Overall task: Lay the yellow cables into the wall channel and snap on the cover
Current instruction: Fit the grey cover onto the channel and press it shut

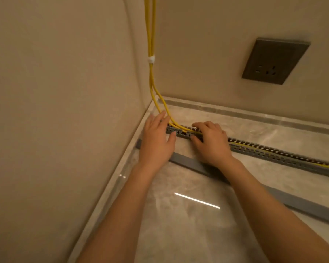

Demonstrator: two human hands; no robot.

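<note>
Hands (156, 141) (211, 143) pressing yellow cables (152, 78) into slotted grey channel (273, 150), flat cover (188, 162) beside

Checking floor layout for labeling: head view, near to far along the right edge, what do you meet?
Flat grey plastic cover strip → slotted grey cable channel holding a yellow cable → pale skirting strip at the wall foot → dark square wall socket.

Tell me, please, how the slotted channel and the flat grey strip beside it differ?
The slotted channel has perforated sides; the cover strip is plain. The channel holds yellow cables; the strip holds nothing. Both hands rest on the channel, not the strip. Both are long, grey, and on the floor.
</note>
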